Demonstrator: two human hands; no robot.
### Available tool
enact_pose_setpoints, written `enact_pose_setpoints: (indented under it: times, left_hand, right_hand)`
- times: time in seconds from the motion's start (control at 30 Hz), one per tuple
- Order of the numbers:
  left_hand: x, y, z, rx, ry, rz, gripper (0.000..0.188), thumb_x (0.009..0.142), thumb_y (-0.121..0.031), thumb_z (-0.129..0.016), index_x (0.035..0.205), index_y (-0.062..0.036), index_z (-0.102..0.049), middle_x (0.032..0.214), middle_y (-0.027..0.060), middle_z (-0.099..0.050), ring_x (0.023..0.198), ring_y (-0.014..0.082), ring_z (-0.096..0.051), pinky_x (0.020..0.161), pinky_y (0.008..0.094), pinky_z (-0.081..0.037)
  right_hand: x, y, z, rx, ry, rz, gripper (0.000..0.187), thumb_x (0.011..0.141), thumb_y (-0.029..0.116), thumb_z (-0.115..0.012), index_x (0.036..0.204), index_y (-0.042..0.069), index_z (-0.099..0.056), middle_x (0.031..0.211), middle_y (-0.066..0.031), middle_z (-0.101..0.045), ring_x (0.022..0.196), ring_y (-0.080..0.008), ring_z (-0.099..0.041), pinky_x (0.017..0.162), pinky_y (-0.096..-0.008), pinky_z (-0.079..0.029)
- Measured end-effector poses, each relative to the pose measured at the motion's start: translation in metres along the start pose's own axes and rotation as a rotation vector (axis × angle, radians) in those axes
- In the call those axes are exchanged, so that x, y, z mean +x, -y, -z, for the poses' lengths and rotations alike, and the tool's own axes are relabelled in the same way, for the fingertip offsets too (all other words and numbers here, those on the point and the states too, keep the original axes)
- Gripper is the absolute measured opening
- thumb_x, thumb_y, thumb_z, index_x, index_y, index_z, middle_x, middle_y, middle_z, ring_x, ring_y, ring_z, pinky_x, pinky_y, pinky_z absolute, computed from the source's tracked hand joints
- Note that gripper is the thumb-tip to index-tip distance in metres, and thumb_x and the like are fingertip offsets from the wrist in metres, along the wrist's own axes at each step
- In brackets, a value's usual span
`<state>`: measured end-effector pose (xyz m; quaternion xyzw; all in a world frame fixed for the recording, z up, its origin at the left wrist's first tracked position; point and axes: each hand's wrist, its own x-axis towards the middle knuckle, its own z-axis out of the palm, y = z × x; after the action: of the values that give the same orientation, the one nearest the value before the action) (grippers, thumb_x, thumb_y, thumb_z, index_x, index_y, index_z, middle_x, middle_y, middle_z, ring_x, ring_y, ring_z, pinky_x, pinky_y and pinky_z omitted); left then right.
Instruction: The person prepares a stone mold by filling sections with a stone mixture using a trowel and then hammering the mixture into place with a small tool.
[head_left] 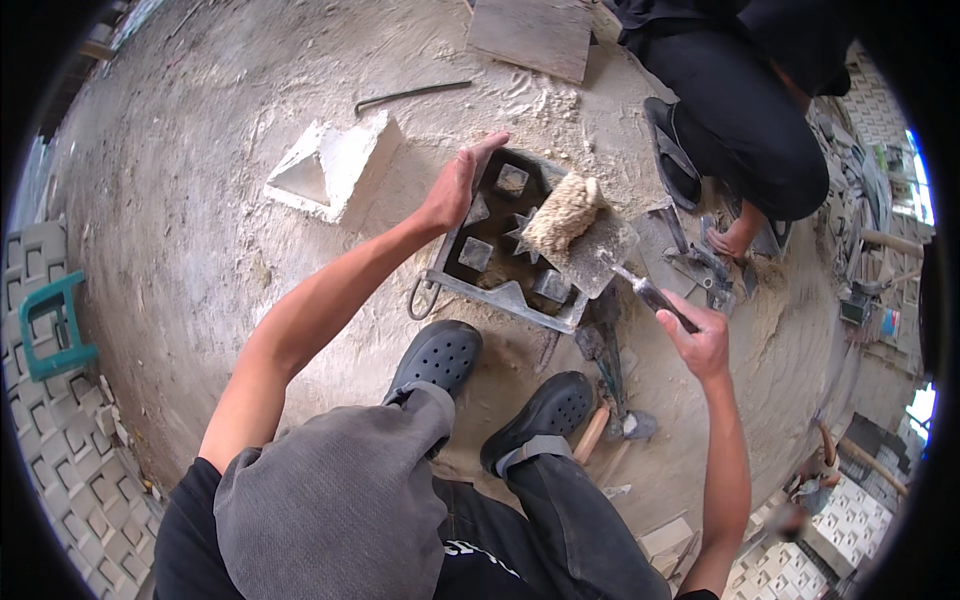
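My right hand (702, 340) is wrapped round the dark handle of a trowel (605, 252). A lump of damp, sandy mortar (563, 215) sits on the trowel's blade, over the right side of a dark metal mould (508, 262). The mould lies on the ground in front of my feet, with several raised square and star-shaped blocks inside and a wire loop at its near left corner. My left hand (463, 188) rests against the mould's far left edge, fingers stretched out along it. Part of the mould's inside is hidden beneath the blade and mortar.
A white angular block (335, 168) and a bent metal rod (412, 95) lie beyond my left arm. At the far right another person (740, 110) crouches, a hand among metal tools. A hammer-like tool (610, 375) lies beside my right shoe. A green stool (55, 325) stands far left.
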<state>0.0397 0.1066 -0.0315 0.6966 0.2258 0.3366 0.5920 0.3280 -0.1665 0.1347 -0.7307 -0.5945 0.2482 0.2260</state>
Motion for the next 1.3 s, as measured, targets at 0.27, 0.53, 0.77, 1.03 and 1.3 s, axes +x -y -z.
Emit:
enact_pose_setpoints:
  times: [0.27,0.53,0.77,1.03,1.3]
  left_hand:
    - [-0.069,-0.021,0.0,0.143,0.078,-0.025,0.121,0.083,-0.09,-0.015,0.155,0.0062,-0.024,0.16,0.0244,-0.03,0.152,0.0364,-0.024,0.124,0.0485,-0.013]
    - [-0.09,-0.035,0.004,0.434,0.231,-0.071,0.153,0.056,-0.096,-0.059,0.158,0.0033,-0.004,0.164,0.0238,-0.017,0.152,0.0391,-0.019,0.126,0.0517,-0.013]
    - [-0.098,-0.029,0.006,0.43,0.224,-0.099,0.149,0.055,-0.09,-0.069,0.158,0.0,-0.011,0.162,0.0245,-0.022,0.152,0.0382,-0.021,0.124,0.0553,-0.013]
    - [-0.112,-0.033,0.004,0.583,0.187,-0.05,0.091,0.093,-0.055,-0.059,0.157,-0.0017,-0.022,0.163,0.0187,-0.028,0.153,0.0386,-0.021,0.125,0.0496,-0.016]
    - [-0.113,-0.033,-0.002,0.696,-0.051,0.08,0.041,0.097,-0.018,-0.062,0.136,-0.0075,-0.06,0.151,0.017,-0.05,0.144,0.0347,-0.042,0.121,0.0462,-0.03]
  right_hand:
    - [0.075,0.086,0.019,-0.24,0.286,0.244,0.031,0.084,0.024,-0.078,0.107,0.004,-0.076,0.072,-0.0141,-0.067,0.057,-0.0265,-0.061,0.056,-0.0363,-0.047]
    - [0.091,0.176,0.007,-0.687,0.419,0.292,0.023,0.09,0.033,-0.067,0.09,0.011,-0.075,0.067,-0.0112,-0.067,0.065,-0.0313,-0.069,0.058,-0.0428,-0.052]
    - [0.087,0.207,0.001,-0.733,0.439,0.341,0.013,0.085,0.015,-0.064,0.087,0.006,-0.073,0.067,-0.0126,-0.068,0.065,-0.0299,-0.071,0.058,-0.0403,-0.053]
    - [0.065,0.186,0.004,-0.761,0.322,0.238,0.022,0.089,0.025,-0.068,0.101,0.009,-0.075,0.068,-0.0091,-0.068,0.063,-0.0283,-0.071,0.056,-0.039,-0.053]
    - [0.045,0.164,0.005,-0.696,0.254,0.123,0.029,0.091,0.036,-0.069,0.107,0.012,-0.076,0.071,-0.0088,-0.068,0.064,-0.028,-0.07,0.056,-0.0399,-0.052]
